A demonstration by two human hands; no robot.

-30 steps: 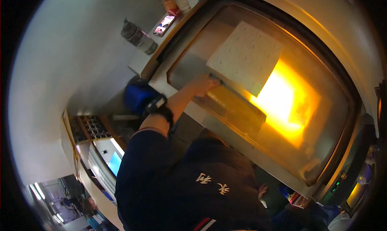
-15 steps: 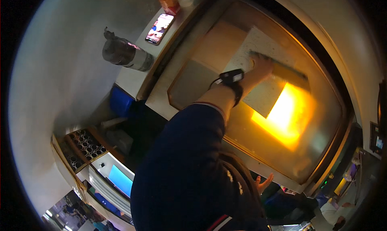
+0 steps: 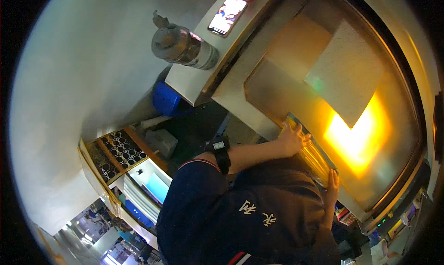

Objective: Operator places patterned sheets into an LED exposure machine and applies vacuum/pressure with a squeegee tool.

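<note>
A long yellow bar with a dark green edge (image 3: 317, 158), squeegee-like, lies slantwise along the near edge of a lit glass-topped table (image 3: 296, 91), close against my body. My left hand (image 3: 293, 139), with a black strap and small device on its wrist, is closed round the bar's upper left end. At the lower right end my right hand (image 3: 332, 181) grips it, fingers bent over the edge. Beyond the bar a pale grey rectangular sheet (image 3: 344, 70) rests on the glass, apart from both hands. Bright yellow light glows around the sheet's near corner.
To the left, a white ledge (image 3: 187, 83) carries a lit phone (image 3: 227, 16) and a grey bottle (image 3: 185, 47). Below it are a blue bin (image 3: 166, 99) and a rack of round holes (image 3: 122, 149). A raised dark frame (image 3: 407, 70) borders the glass on the far right.
My left hand has drawn the bar back from over the sheet to the table's near edge. My right hand, empty before, now holds its other end. The view has shifted.
</note>
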